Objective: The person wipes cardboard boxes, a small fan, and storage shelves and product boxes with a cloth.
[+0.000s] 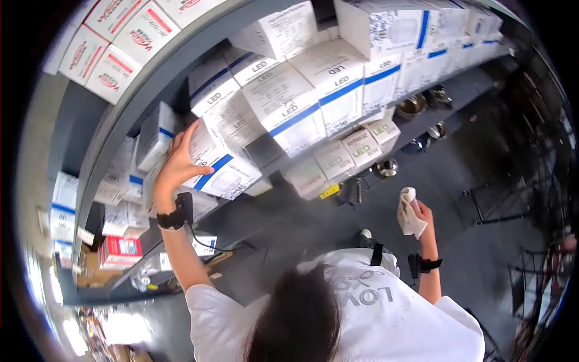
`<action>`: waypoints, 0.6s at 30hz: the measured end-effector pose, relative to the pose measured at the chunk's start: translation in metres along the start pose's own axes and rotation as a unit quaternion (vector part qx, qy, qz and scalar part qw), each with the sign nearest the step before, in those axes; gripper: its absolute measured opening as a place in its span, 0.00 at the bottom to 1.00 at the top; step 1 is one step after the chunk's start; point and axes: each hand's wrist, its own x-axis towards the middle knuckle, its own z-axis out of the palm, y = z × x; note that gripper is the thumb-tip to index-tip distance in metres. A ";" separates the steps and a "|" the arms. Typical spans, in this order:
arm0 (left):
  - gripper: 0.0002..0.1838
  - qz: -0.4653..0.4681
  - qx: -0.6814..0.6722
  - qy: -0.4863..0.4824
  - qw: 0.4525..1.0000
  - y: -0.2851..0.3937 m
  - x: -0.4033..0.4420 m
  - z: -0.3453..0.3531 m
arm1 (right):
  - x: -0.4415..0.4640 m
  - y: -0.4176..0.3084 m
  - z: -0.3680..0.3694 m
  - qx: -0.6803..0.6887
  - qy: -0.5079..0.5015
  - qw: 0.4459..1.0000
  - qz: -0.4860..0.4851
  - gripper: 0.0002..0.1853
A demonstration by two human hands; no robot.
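My left hand (176, 164) is on the left side of a white LED box (224, 172) with a blue stripe, on the shelf at left centre. Its thumb lies across the box's front, and the other fingers reach along the side and top. A white cloth (410, 216), bunched up, is gripped in my right hand (424, 218), off to the right and away from the shelf. More LED boxes (286, 111) stand side by side to the right of the held box.
Upper shelf edge (120, 114) curves past red-and-white boxes (142, 37). Below are LED 60W boxes (363, 146), a yellow label (330, 191) and shiny metal fittings (387, 167). A red box (120, 251) sits lower left. Dark metal frames (488, 202) stand at the right.
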 end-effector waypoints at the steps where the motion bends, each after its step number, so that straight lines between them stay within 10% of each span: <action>1: 0.63 0.000 0.000 0.011 1.000 0.005 -0.005 -0.005 | 0.011 -0.001 -0.006 -0.019 -0.007 1.000 0.008 0.17; 18: 0.61 -0.037 0.113 0.163 0.980 0.000 -0.009 -0.074 | 0.049 0.001 0.031 -0.049 -0.115 0.992 -0.006 0.16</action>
